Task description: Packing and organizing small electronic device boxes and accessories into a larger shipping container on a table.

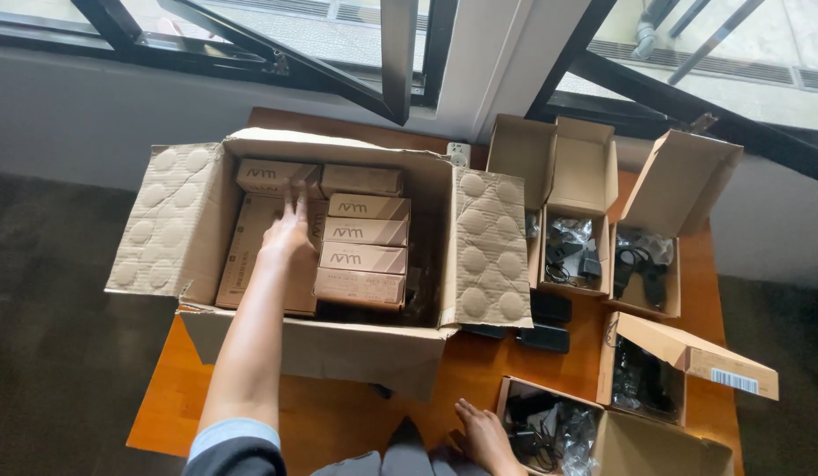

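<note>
The left hand (288,231) lay flat, fingers spread, on the small brown boxes (366,242) stacked inside the large carton (334,345), their long axes running crosswise just to its right. The right hand (486,435) rested open on the tabletop (338,414), well apart.

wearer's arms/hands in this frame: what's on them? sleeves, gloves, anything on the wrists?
Both hands are bare, no gloves. The left hand shows no ring or watch, and the forearm is uncovered up to a short sleeve, dark with a pale blue-grey band at the cuff. The right hand also looks bare; its wrist and sleeve are cut off by the frame.
</note>
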